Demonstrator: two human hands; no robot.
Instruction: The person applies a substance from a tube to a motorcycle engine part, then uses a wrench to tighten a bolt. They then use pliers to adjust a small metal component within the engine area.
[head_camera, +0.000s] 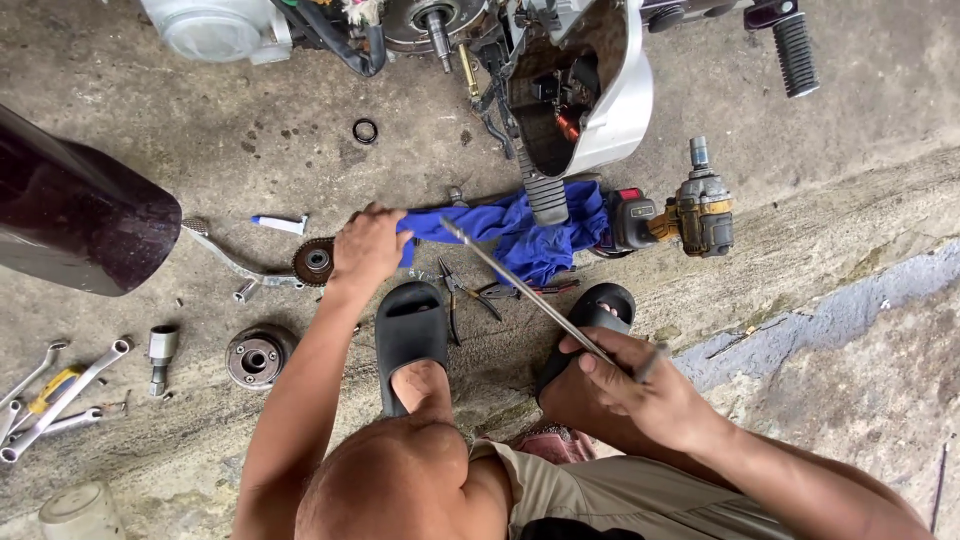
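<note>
left hand (368, 247) on blue rag (520, 230); right hand (640, 385) holds metal rod (525, 290); pliers (462, 295) between sandals

A power drill (690, 212) lies on the concrete floor (850, 130). Wrenches (55, 400) lie far left, near a round metal part (256, 357).

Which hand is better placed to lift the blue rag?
Left. The left hand already rests on the blue rag, while the right hand is busy holding a long metal rod.

Cloth (520, 232) between gear (314, 261) at left and impact wrench (680, 215) at right, pliers (470, 297) just below
</note>
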